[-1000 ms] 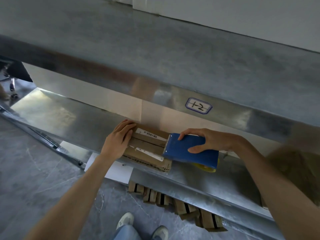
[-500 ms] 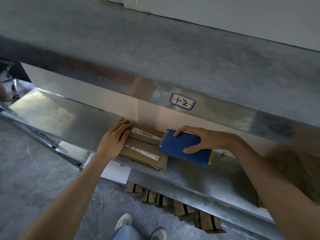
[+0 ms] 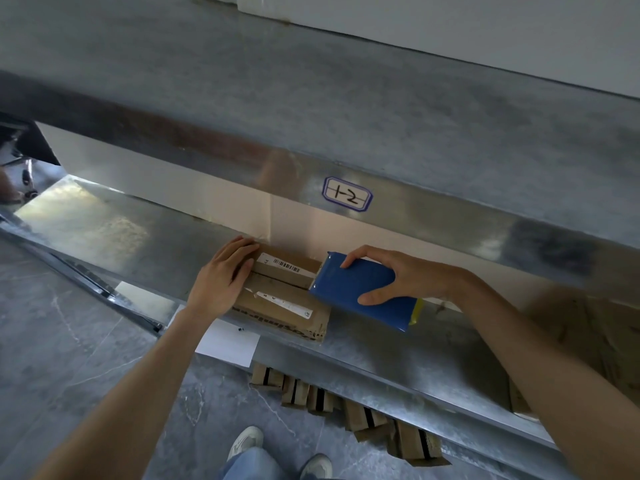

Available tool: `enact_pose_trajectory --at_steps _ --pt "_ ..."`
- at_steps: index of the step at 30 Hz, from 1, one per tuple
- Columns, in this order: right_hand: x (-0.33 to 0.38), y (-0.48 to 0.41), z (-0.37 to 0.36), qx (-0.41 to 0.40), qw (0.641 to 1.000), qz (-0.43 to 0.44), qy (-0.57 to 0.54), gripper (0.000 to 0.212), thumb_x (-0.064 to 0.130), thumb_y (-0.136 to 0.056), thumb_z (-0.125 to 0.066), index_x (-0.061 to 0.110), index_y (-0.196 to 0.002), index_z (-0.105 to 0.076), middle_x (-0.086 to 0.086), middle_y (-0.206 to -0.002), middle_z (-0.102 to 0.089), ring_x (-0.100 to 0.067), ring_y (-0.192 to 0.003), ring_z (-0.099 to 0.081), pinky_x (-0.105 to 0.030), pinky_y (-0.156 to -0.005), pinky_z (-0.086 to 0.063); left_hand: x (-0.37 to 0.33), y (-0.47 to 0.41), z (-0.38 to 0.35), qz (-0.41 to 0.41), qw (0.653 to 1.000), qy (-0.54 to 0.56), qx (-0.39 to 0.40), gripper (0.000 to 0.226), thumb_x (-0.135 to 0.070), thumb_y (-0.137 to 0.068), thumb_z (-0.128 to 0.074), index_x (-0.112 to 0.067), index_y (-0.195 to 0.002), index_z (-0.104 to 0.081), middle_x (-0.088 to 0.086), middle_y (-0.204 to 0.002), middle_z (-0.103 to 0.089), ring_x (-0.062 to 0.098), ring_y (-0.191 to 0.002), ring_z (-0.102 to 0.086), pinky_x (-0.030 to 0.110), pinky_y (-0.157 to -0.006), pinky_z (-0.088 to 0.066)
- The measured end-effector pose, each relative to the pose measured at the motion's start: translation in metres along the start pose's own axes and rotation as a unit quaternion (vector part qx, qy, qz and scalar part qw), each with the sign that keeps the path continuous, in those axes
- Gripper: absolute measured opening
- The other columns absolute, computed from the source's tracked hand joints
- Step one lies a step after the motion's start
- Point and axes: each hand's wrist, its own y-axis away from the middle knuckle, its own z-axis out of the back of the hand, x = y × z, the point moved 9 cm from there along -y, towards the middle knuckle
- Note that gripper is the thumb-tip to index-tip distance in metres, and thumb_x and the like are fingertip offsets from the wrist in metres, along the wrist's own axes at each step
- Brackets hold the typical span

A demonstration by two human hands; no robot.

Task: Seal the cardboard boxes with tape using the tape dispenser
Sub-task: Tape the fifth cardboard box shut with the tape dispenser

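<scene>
Moved: dispenser [image 3: 360,292] has edged a little further over the right end of the box [image 3: 284,296] than half a second ago; the left grip [image 3: 221,278] has stayed on the box's left end.
Box: lies flat on the metal shelf [image 3: 138,244] with its flaps closed. The centre seam runs left to right, with a white label on either side of it.
Left grip: flat, with straight fingers pressing down on the box's left end and holding nothing.
Right grip [image 3: 405,275]: wrapped round the blue dispenser, fingers over its far edge and thumb on its near side. The dispenser's nose is over the box's right end; whether it touches the cardboard cannot be told.
Done: flaps are down, the box is steadied and the dispenser is at one end of the seam.
Left: no tape shows on the seam, though clear tape would be hard to see. This box looks to be at the very start of its seal, with the run along the seam, the cut and the press-down still to come.
Other boxes [image 3: 346,407]: heaped on the floor below and right of the box, under the shelf. Whether they are sealed cannot be told.
</scene>
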Motion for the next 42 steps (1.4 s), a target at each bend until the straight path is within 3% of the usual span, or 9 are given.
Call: enact_pose_trajectory --at_steps 6,10,25,29,35,42 --pt "-0.001 0.002 0.002 0.004 1.000 0.004 0.017 0.048 0.034 -0.083 -0.077 0.048 -0.123 -0.055 0.016 -0.131 -0.051 -0.010 -0.100 -0.065 -0.028 -0.078 -0.059 0.000 0.000 0.002 0.009 1.000 0.003 -0.002 0.054 -0.046 -0.101 -0.026 -0.020 -0.137 -0.058 -0.004 -0.146 -0.052 0.007 -0.141 -0.035 0.033 -0.105 -0.040" --pt "-0.001 0.009 0.006 0.018 1.000 0.000 0.009 0.049 0.017 -0.088 -0.073 0.033 -0.130 -0.054 0.013 -0.130 -0.050 -0.001 -0.092 -0.065 -0.020 -0.070 -0.054 -0.001 0.000 0.002 0.003 1.000 -0.005 -0.001 0.053 -0.044 -0.102 -0.026 -0.020 -0.137 -0.058 -0.005 -0.146 -0.051 -0.002 -0.139 -0.030 0.028 -0.106 -0.036" --pt "-0.031 0.030 0.015 0.036 0.998 -0.040 0.026 0.050 0.006 -0.089 -0.070 0.020 -0.133 -0.051 0.012 -0.127 -0.050 0.010 -0.085 -0.063 -0.014 -0.068 -0.051 -0.001 -0.001 0.003 -0.008 1.000 -0.009 -0.009 0.052 -0.043 -0.102 -0.029 -0.018 -0.135 -0.060 -0.004 -0.145 -0.053 0.001 -0.139 -0.033 0.028 -0.104 -0.039" --pt "-0.037 0.035 0.012 0.038 0.998 -0.023 0.040 0.049 0.014 -0.087 -0.074 0.029 -0.129 -0.054 0.016 -0.131 -0.049 0.009 -0.094 -0.061 -0.015 -0.074 -0.051 -0.003 -0.001 0.002 -0.012 1.000 -0.006 -0.004 0.052 -0.042 -0.101 -0.029 -0.017 -0.135 -0.060 -0.002 -0.144 -0.054 0.011 -0.141 -0.038 0.031 -0.103 -0.041" --pt "-0.043 0.029 0.009 0.048 0.997 -0.038 0.051 0.047 0.037 -0.081 -0.078 0.050 -0.121 -0.057 0.021 -0.130 -0.052 0.000 -0.101 -0.062 -0.029 -0.085 -0.056 -0.001 -0.001 0.002 -0.004 1.000 0.005 -0.003 0.052 -0.042 -0.101 -0.030 -0.017 -0.134 -0.061 -0.002 -0.143 -0.054 0.010 -0.140 -0.039 0.030 -0.102 -0.042" --pt "-0.058 0.009 0.000 0.058 0.994 -0.068 0.063 0.046 0.039 -0.081 -0.080 0.052 -0.118 -0.057 0.019 -0.133 -0.050 -0.011 -0.110 -0.060 -0.040 -0.093 -0.055 -0.001 0.000 0.002 -0.006 1.000 0.012 -0.002 0.049 -0.039 -0.101 -0.033 -0.015 -0.133 -0.061 0.000 -0.141 -0.056 0.011 -0.138 -0.042 0.030 -0.104 -0.042"
